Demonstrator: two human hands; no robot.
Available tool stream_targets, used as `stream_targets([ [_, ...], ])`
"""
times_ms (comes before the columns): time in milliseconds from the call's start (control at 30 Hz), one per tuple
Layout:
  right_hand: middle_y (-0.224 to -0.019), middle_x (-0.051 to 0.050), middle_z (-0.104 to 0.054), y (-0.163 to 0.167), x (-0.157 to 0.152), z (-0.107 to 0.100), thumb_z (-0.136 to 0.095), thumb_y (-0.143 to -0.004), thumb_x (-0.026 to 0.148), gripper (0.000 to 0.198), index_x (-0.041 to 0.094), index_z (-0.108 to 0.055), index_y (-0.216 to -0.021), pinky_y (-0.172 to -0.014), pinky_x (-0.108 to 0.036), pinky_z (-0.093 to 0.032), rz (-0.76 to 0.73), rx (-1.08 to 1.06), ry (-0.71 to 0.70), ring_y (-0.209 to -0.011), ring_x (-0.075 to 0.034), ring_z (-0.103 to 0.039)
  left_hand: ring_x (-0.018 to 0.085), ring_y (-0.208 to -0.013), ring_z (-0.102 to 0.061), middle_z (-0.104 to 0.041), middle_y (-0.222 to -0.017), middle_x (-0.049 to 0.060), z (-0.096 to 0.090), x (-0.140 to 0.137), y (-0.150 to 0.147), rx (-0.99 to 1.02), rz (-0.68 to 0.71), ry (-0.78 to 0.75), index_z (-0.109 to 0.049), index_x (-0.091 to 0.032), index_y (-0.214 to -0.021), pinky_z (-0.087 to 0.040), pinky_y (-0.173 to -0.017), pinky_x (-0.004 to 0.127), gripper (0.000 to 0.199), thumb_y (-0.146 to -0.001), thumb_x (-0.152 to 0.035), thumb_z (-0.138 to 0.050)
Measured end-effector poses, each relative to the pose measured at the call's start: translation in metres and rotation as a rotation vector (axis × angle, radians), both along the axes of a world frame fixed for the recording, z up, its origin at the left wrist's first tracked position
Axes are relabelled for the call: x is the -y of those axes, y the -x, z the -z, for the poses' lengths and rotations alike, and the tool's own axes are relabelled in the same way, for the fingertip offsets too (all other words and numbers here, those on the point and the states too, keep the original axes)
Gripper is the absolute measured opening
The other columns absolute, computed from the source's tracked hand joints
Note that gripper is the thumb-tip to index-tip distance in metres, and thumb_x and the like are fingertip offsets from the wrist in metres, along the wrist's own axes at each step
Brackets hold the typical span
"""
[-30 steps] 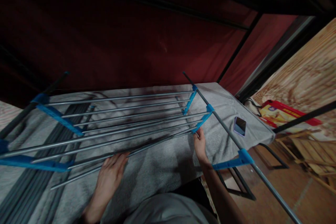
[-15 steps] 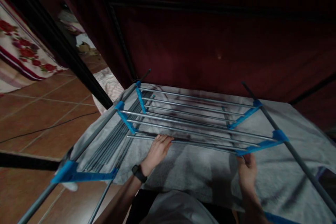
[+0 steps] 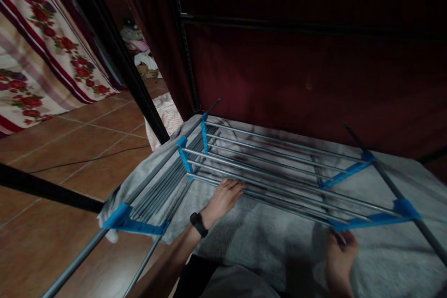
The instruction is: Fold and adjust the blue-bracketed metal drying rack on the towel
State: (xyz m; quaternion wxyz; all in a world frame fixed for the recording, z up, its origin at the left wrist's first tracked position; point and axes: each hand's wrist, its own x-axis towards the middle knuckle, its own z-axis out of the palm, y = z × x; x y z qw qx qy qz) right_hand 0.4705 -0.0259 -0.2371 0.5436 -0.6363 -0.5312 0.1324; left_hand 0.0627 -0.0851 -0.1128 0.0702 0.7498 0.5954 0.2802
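A drying rack of grey metal tubes with blue plastic brackets lies in front of me. My left hand [image 3: 225,197], with a black watch on its wrist, is curled over the nearest thin metal rod [image 3: 272,204]. That rod's left end meets a blue bracket [image 3: 185,157]. My right hand [image 3: 342,256] is closed around a short piece of tube just below the right-hand blue bracket [image 3: 370,221]; whether this is the same rod's end I cannot tell. Several parallel rods span the brackets beyond my hands.
A grey blanket [image 3: 251,237] lies beneath the rack. Dark red cloth [image 3: 296,79] hangs behind it, with black metal posts [image 3: 129,65] at the left. A cable [image 3: 94,154] crosses the tiled floor [image 3: 80,149]. Flowered fabric [image 3: 42,46] hangs at far left.
The nearest rod's left end stuck out below the left bracket and now sits at it. My right hand has drawn slightly away from the right bracket. The camera view has turned left.
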Motion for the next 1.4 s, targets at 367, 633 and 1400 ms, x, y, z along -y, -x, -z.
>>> stream_targets([
  [367, -0.123, -0.013, -0.071, 0.120, 0.021, -0.046, -0.044, -0.104, 0.041, 0.036, 0.026, -0.065, -0.129, -0.100, -0.054, -0.050, -0.476, 0.451, -0.214, -0.115, -0.032, -0.066, 0.021, -0.102, -0.069, -0.074, -0.108, 0.006, 0.004, -0.002, 0.000, 0.021, -0.014, -0.018, -0.069, -0.025, -0.118, -0.047, -0.100, 0.040, 0.021, -0.104, -0.023, -0.053],
  [633, -0.117, -0.007, -0.075, 0.149, -0.008, -0.075, -0.043, -0.104, 0.022, 0.039, 0.027, -0.064, -0.136, -0.101, -0.048, -0.045, -0.651, 0.869, -0.355, -0.105, -0.027, -0.068, 0.021, -0.103, -0.068, -0.075, -0.107, 0.005, 0.010, -0.006, -0.003, 0.029, -0.016, -0.042, -0.070, -0.025, -0.117, -0.046, -0.101, 0.040, 0.019, -0.103, -0.024, -0.057],
  [1400, -0.114, -0.005, -0.076, 0.142, -0.022, -0.070, -0.045, -0.100, 0.013, 0.044, 0.031, -0.064, -0.136, -0.089, -0.043, -0.052, -0.669, 0.924, -0.424, -0.097, -0.025, -0.071, 0.017, -0.053, -0.046, -0.048, -0.049, 0.003, 0.008, -0.017, 0.126, 1.266, -0.883, -0.249, -0.045, -0.026, -0.051, -0.043, -0.061, 0.032, 0.064, -0.096, -0.072, -0.041],
])
